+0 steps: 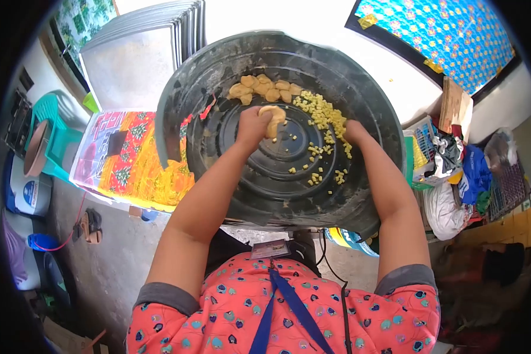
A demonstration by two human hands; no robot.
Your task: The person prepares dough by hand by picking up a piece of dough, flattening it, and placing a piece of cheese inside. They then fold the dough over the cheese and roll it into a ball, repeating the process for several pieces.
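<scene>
A flattened piece of dough (272, 120) is gripped in my left hand (253, 127), over the middle of a big round dark basin (218, 194). At the right of the basin floor, my right hand (353, 131) is curled at the edge of a heap of small yellow cubes (321, 111). Its fingertips are partly hidden among the cubes. More cubes lie scattered in the basin below the heap. Several dough pieces (265, 87) sit together along the basin's far side.
Metal baking trays (138, 62) stand stacked at the back left, beside a table with a colourful cover (135, 153). On the right are a crate (425, 150) and plastic bags (475, 171). Teal plastic chairs (59, 141) and sandals (90, 226) are at the left.
</scene>
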